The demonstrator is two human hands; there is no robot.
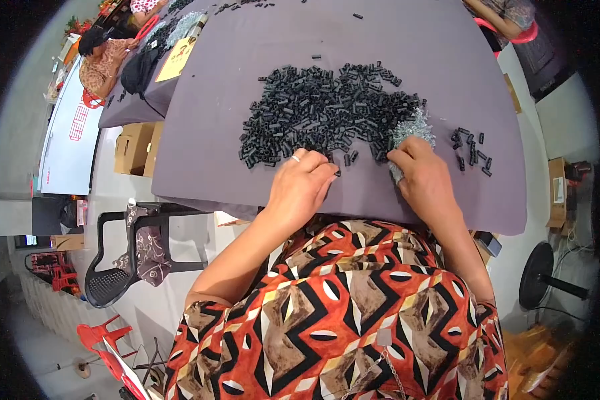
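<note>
My left hand, with a ring on one finger, is closed in a pinch at the near edge of a wide heap of small black cylindrical pieces. The end of one black cylindrical piece shows at its fingertips. Over a smaller heap of thin, shiny silvery pieces, my right hand bends with thumb and fingers together. Whatever it pinches is hidden. Two loose black pieces lie between the hands.
A separate scatter of black pieces lies right of my right hand on the grey-covered table. People sit at the far left and far right. A black chair stands left, near a cardboard box.
</note>
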